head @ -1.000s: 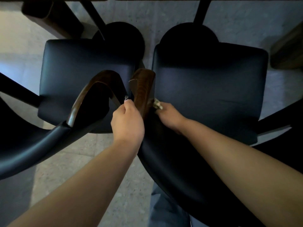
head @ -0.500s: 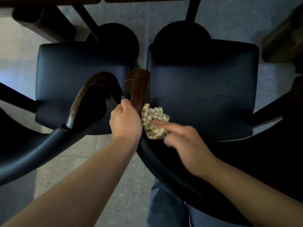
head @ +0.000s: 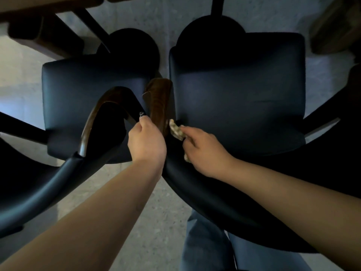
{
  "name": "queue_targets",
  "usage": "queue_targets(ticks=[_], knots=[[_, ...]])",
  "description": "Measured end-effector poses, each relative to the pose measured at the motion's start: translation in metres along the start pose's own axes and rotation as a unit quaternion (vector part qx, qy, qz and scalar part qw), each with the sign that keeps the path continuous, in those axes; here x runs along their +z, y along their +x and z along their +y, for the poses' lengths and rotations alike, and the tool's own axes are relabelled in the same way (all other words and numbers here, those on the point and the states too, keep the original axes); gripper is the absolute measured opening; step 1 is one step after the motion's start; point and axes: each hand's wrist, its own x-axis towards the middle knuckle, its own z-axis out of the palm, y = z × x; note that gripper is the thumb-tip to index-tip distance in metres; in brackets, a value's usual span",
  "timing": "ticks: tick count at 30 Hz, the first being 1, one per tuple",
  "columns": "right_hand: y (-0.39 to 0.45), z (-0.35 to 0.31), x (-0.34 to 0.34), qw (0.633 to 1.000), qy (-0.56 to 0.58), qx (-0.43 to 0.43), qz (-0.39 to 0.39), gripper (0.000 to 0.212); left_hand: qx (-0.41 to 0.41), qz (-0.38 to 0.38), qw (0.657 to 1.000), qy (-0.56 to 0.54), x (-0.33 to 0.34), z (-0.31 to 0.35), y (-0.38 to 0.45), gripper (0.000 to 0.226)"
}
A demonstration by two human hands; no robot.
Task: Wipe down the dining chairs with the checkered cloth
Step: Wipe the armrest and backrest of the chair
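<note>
Two dark padded dining chairs stand side by side below me, the left chair (head: 93,106) and the right chair (head: 240,106), each with a curved back ending in a brown wooden arm. My left hand (head: 146,141) grips the right chair's wooden arm (head: 159,102) near its lower end. My right hand (head: 205,151) holds the bunched checkered cloth (head: 175,131) and presses it where that arm meets the padded back (head: 195,192). Most of the cloth is hidden under my fingers.
The left chair's wooden arm (head: 109,102) curves close beside my left hand. A dark wooden table edge (head: 48,4) runs along the top, with round pedestal bases (head: 132,47) under it. Pale speckled floor (head: 156,222) shows between the chairs; my jeans (head: 205,247) are below.
My right hand with the cloth has slid back up along the chair back to the base of the wooden arm, after pulling down half a second ago. My left hand kept its grip.
</note>
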Motion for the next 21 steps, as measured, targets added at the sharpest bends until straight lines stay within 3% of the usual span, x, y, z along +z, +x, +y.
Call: queue_targets(ticks=[4, 7, 9, 13, 17, 21], knots=[[0.018, 0.015, -0.004, 0.998, 0.003, 0.062, 0.006, 0.048, 0.012, -0.004, 1.0, 0.018, 0.001, 0.0, 0.002, 0.042], [0.036, 0.037, -0.006, 0.98, -0.077, 0.181, -0.036, 0.026, 0.01, -0.003, 1.0, 0.017, 0.0, 0.0, 0.002, 0.043], [0.043, 0.045, -0.008, 0.971, -0.053, 0.226, -0.056, 0.019, 0.006, -0.007, 1.0, 0.011, 0.0, 0.0, 0.002, 0.045], [0.045, 0.037, -0.005, 0.971, -0.061, 0.211, -0.094, 0.022, 0.019, -0.002, 1.0, 0.0, 0.0, -0.002, 0.003, 0.041], [0.038, 0.032, -0.005, 0.979, -0.045, 0.198, -0.005, 0.033, 0.027, -0.016, 0.999, -0.009, 0.0, -0.002, 0.001, 0.037], [0.013, -0.002, -0.005, 0.992, -0.032, 0.105, 0.061, 0.029, 0.036, -0.021, 0.999, -0.005, 0.0, -0.003, 0.004, 0.035]])
